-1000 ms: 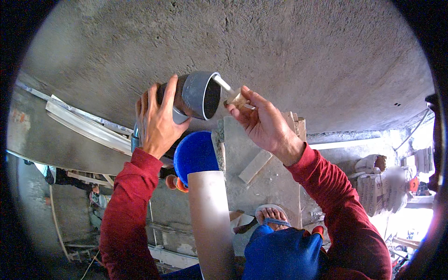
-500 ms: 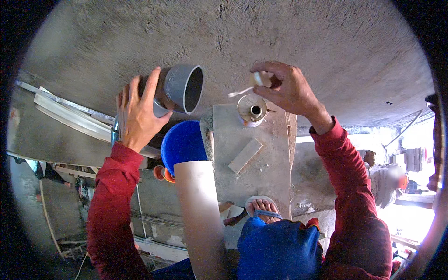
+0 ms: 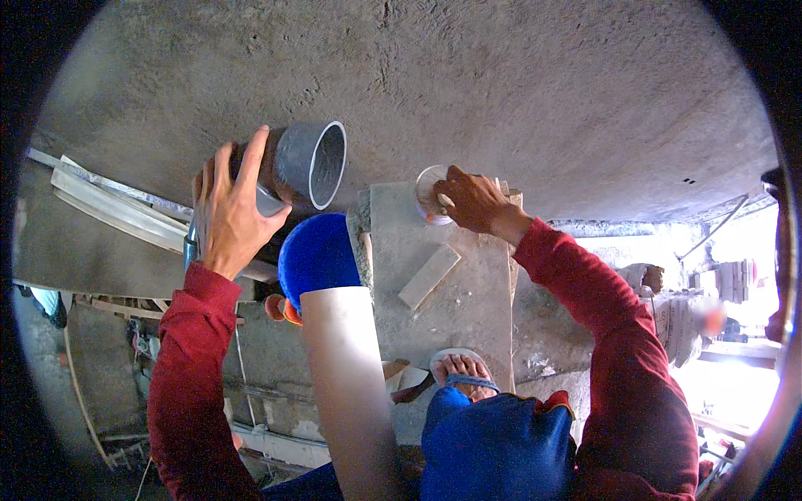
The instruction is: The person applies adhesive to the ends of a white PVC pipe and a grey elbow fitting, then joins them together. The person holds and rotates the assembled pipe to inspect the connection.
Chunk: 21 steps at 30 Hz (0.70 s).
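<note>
My left hand (image 3: pixel 227 213) is spread around a dark grey pipe fitting (image 3: pixel 292 164), fingers on top and thumb beneath. The fitting's round mouth faces right, in front of the rough wall. My right hand (image 3: pixel 478 200) is closed in a pinch over the open top of a round can (image 3: pixel 427 185). That can stands at the far end of a grey plank. The cap with a white dauber, seen in this hand a moment before, is now mostly hidden by the fingers and the can.
The plank (image 3: pixel 480 309) carries a small flat offcut (image 3: pixel 429 276). Left of it are a blue bucket (image 3: pixel 313 260) and a long pale pipe (image 3: pixel 347 376). My sandalled foot (image 3: pixel 464 367) rests on the plank. Pale strips (image 3: pixel 121 204) lie at left; a whitish sack (image 3: pixel 677 326) sits at right.
My right hand has moved down and left, bringing the dauber from above the can to its mouth. The left hand and the fitting have shifted slightly left in the picture.
</note>
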Available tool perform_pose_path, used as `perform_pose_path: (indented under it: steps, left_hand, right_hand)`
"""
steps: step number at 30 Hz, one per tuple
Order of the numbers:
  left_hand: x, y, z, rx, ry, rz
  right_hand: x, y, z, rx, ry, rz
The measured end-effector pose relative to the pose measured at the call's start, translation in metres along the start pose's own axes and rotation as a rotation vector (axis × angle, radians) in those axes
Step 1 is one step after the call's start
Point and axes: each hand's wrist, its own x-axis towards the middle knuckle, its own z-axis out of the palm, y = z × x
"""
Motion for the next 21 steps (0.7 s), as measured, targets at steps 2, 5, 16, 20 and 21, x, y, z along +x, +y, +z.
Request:
perform_pose_path:
  steps: [2, 5, 16, 20, 21]
  left_hand:
    - [-0.001, -0.001, -0.001, -0.01, -0.002, -0.009]
    - [-0.002, -0.003, -0.002, 0.033, 0.002, -0.014]
    - [0.001, 0.005, -0.002, -0.027, -0.044, -0.009]
    - [0.002, 0.004, -0.003, -0.03, -0.007, -0.005]
    - [0.002, 0.004, -0.002, -0.044, -0.021, -0.01]
  right_hand:
    - [-0.022, 0.006, 0.018, 0.06, 0.21, -0.062]
    - [-0.074, 0.014, 0.049, 0.267, 0.478, 0.009]
    - [-0.104, 0.023, 0.094, 0.348, 0.672, 0.101]
    - [-0.073, 0.031, 0.054, 0.253, 0.444, 0.044]
    - [-0.059, 0.033, 0.043, 0.195, 0.435, -0.026]
